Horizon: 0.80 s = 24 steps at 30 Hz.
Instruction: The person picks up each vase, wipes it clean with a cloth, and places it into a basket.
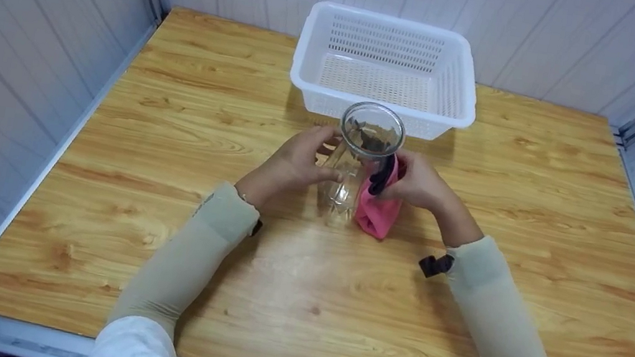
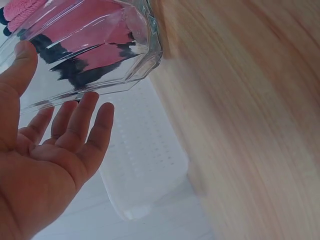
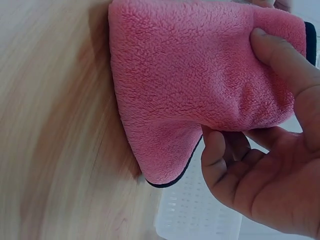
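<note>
A clear glass vase [image 1: 342, 196] with a round rim and faceted sides stands between the two hands in the head view. My left hand [image 1: 297, 155] reaches around its left side, thumb in front. In the left wrist view the fingers are loosely extended, fingertips right at the edge of the glass. On the vase's right side, my right hand [image 1: 421, 184] pinches a folded pink cleaning cloth [image 3: 175, 75] with black edging, thumb on one face and fingers underneath. Pink and black show through the glass. A lower corner of the cloth hangs free.
A white perforated plastic basket [image 1: 380, 103] stands just behind the vase, near the back wall. The wooden tabletop [image 1: 297, 314] has pale panel walls [image 1: 36, 36] on its left, back and right. Dark straps [image 1: 435, 265] sit at the wrists.
</note>
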Available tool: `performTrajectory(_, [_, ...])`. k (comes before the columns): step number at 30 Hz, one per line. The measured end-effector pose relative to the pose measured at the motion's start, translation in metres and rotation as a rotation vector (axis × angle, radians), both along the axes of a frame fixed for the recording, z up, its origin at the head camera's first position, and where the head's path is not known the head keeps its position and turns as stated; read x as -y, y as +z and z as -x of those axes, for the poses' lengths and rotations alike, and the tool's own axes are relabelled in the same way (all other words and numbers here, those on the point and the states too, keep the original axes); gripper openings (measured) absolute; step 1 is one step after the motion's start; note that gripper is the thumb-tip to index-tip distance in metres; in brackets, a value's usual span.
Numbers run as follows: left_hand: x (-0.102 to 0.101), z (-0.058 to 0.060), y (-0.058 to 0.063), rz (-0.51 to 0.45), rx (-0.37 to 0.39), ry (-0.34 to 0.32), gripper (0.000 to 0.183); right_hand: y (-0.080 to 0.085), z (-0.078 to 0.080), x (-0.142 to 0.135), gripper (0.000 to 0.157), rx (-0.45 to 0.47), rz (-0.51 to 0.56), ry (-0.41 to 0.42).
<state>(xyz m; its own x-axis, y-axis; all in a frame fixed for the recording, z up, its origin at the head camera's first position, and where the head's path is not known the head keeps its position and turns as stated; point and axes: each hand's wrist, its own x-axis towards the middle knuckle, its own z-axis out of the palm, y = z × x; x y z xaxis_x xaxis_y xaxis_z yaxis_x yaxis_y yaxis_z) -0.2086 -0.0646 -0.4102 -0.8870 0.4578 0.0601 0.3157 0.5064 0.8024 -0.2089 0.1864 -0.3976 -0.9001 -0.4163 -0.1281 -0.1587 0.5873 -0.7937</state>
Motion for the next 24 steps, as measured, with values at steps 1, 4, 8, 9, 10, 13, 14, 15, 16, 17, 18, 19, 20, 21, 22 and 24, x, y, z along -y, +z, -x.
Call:
performTrajectory(1, [0.000,0.000,0.000,-0.004,-0.005,-0.007,0.074,0.000,0.000,0.000,0.054,0.004,-0.002,-0.002])
performTrajectory(4, [0.001,-0.001,-0.001,-0.017,-0.018,-0.028,0.077,0.000,-0.001,-0.001,0.052,0.014,0.001,0.003])
performTrajectory(8, [0.000,-0.001,0.000,-0.015,-0.031,-0.034,0.083,-0.001,-0.001,-0.002,0.053,0.006,0.004,0.003])
performTrajectory(9, [0.000,-0.001,0.000,-0.008,-0.033,-0.028,0.084,-0.001,-0.001,-0.003,0.054,0.003,0.003,-0.004])
performTrajectory(10, [-0.001,-0.001,0.000,-0.001,-0.034,-0.022,0.085,-0.002,-0.001,-0.003,0.054,-0.002,0.000,-0.011])
performTrajectory(13, [-0.002,-0.002,0.001,0.003,-0.017,0.002,0.084,-0.003,0.000,-0.003,0.054,-0.008,0.003,-0.031])
performTrajectory(14, [-0.002,-0.003,0.001,-0.003,-0.007,0.008,0.084,-0.004,0.000,-0.004,0.054,-0.012,0.004,-0.032])
performTrajectory(15, [-0.002,-0.003,0.001,-0.009,0.000,0.015,0.083,-0.004,0.000,-0.004,0.054,-0.015,0.007,-0.033])
performTrajectory(16, [-0.002,-0.004,0.001,-0.016,0.006,0.021,0.083,-0.004,0.000,-0.004,0.054,-0.017,0.012,-0.035])
performTrajectory(17, [-0.002,-0.004,0.000,-0.025,0.013,0.025,0.082,-0.004,0.000,-0.004,0.054,-0.018,0.018,-0.035])
performTrajectory(18, [-0.002,-0.004,0.000,-0.035,0.017,0.027,0.082,-0.003,0.000,-0.003,0.055,-0.023,0.027,-0.031])
performTrajectory(19, [-0.001,-0.004,0.000,-0.047,0.024,0.028,0.082,-0.002,0.000,-0.003,0.055,-0.028,0.031,-0.032])
performTrajectory(20, [-0.001,-0.004,-0.001,-0.054,0.025,0.030,0.080,-0.001,0.000,-0.003,0.056,-0.033,0.036,-0.034])
performTrajectory(21, [-0.001,-0.005,-0.001,-0.058,0.024,0.032,0.078,0.001,0.000,-0.002,0.055,-0.040,0.041,-0.034])
performTrajectory(22, [-0.001,-0.005,-0.001,-0.061,0.026,0.034,0.076,0.003,-0.001,-0.002,0.055,-0.049,0.045,-0.034])
performTrajectory(24, [0.000,-0.006,-0.001,-0.063,0.029,0.042,0.071,0.013,-0.003,0.001,0.054,-0.069,0.054,-0.030])
